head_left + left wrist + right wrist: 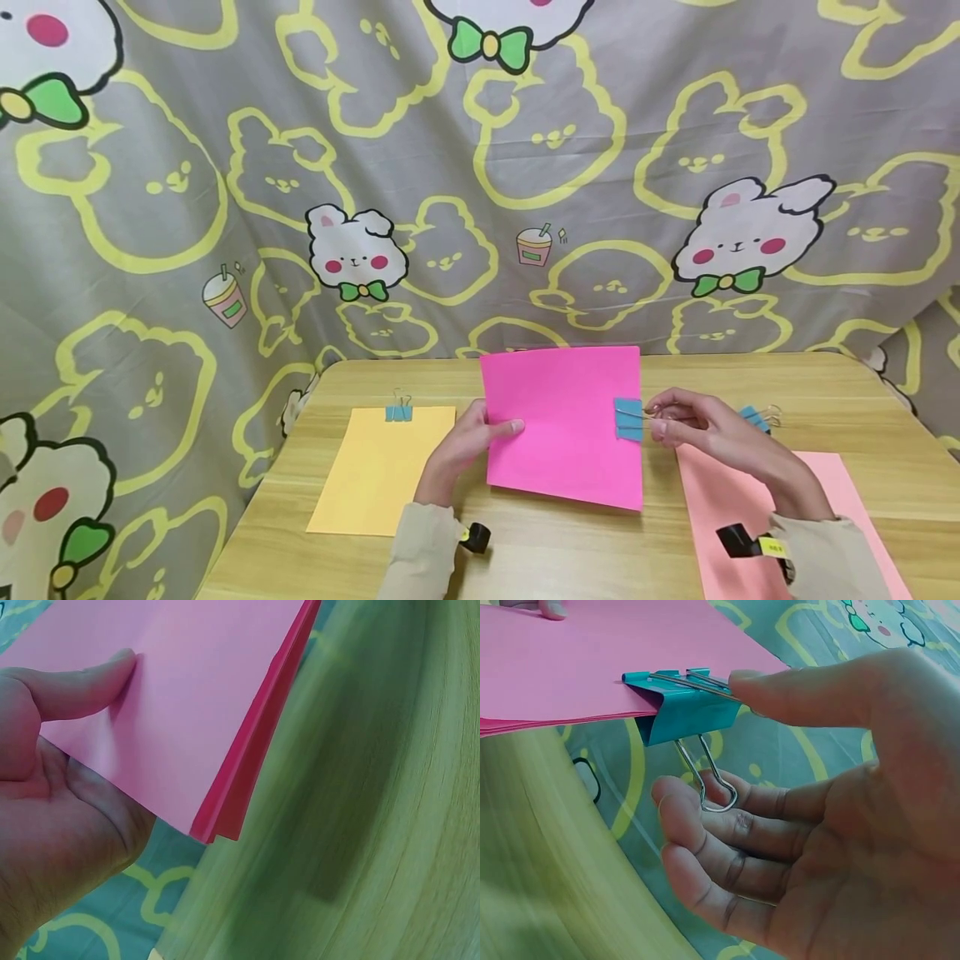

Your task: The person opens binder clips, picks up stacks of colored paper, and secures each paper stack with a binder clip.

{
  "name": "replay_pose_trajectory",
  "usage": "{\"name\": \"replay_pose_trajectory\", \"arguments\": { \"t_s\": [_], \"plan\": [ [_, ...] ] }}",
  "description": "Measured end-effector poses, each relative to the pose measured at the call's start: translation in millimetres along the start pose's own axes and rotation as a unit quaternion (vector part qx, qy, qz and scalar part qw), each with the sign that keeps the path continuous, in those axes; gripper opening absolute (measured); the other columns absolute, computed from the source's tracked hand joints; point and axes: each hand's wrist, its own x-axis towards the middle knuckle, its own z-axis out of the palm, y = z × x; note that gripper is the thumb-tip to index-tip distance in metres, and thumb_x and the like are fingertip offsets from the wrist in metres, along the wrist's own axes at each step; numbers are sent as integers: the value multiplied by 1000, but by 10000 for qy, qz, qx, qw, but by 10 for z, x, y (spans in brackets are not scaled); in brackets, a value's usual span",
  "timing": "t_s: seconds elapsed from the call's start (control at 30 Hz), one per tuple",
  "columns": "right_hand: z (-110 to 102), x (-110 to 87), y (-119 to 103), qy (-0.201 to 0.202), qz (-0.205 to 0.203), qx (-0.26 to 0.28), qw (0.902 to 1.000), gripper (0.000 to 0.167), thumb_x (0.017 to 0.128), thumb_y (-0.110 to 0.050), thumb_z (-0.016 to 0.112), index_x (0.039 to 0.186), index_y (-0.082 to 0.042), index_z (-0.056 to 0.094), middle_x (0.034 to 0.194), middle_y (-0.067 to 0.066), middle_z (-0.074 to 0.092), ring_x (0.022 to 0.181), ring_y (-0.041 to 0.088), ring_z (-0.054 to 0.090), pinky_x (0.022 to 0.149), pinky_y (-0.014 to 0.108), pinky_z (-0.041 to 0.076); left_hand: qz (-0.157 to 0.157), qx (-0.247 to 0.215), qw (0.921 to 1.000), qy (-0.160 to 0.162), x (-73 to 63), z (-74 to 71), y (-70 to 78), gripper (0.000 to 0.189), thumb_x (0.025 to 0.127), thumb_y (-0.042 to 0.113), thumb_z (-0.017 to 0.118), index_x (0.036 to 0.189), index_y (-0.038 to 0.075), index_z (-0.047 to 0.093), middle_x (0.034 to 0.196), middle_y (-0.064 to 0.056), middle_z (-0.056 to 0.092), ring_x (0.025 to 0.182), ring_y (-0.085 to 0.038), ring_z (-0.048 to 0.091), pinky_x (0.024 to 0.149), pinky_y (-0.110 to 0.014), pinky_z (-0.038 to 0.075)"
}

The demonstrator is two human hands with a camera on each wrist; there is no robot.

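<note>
A stack of bright pink paper sheets (558,425) is held up above the table, tilted toward the head camera. At its left edge my left hand (468,437) grips it, thumb flat on the front face and the other fingers behind. The sheets fan slightly apart at one corner in the left wrist view. A blue binder clip (628,419) is clamped on the right edge. My right hand (701,425) has its thumb on one wire handle, which lies against the paper. Its curled fingers (697,832) are at the other handle, which sticks out from the clip.
On the wooden table (570,550), yellow paper (382,475) with a blue binder clip (399,413) lies at left. Salmon-pink paper (828,483) lies at right, partly under my right forearm, with another blue clip (756,419) at its top. A patterned grey curtain (450,167) hangs behind.
</note>
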Motion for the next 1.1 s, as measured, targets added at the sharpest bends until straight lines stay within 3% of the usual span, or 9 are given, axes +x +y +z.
{"name": "replay_pose_trajectory", "arguments": {
  "t_s": [0.37, 0.57, 0.8, 0.93, 1.1],
  "plan": [
    [21, 22, -8, 112, 127, 27, 9999, 36, 103, -14, 61, 128, 11, 53, 111, 19, 66, 95, 22, 70, 82, 39, 60, -10, -55, 10000, -67, -14, -24, 7, 29, 98, 3, 64, 124, -8, 59, 103, -10, 72, 89, -19, 72, 81, -34, 57],
    [38, 23, -29, 291, 165, -39, 9994, 38, 106, -17, 58, 127, 14, 51, 101, 20, 67, 90, 21, 70, 81, 37, 60, 14, 0, 10000, -45, -12, -36, -2, 27, 97, 6, 66, 122, -5, 61, 102, -7, 73, 91, -18, 71, 83, -33, 56],
    [61, 8, -99, 514, 272, -320, 9978, 35, 106, -21, 59, 124, 8, 55, 95, 17, 67, 86, 21, 68, 77, 32, 58, 393, -351, 9986, -87, -93, -143, 139, 25, 101, 6, 62, 123, -5, 63, 98, -5, 72, 86, -16, 71, 76, -31, 59],
    [85, -2, -160, 583, 182, -595, 9964, 29, 105, -22, 60, 121, 2, 59, 94, 11, 66, 82, 19, 65, 73, 31, 55, 681, 91, 9976, 11, -198, -220, 322, 30, 100, 7, 64, 127, -5, 63, 99, -5, 72, 86, -16, 71, 76, -33, 59],
    [160, 7, -233, 682, -50, -954, 9931, 19, 103, -23, 65, 112, -7, 64, 91, 8, 63, 76, 18, 61, 67, 30, 49, 792, 988, 9919, -72, -308, -249, 532, 27, 99, 7, 66, 125, -3, 68, 101, -11, 74, 79, -16, 71, 74, -31, 58]
  ]
}}
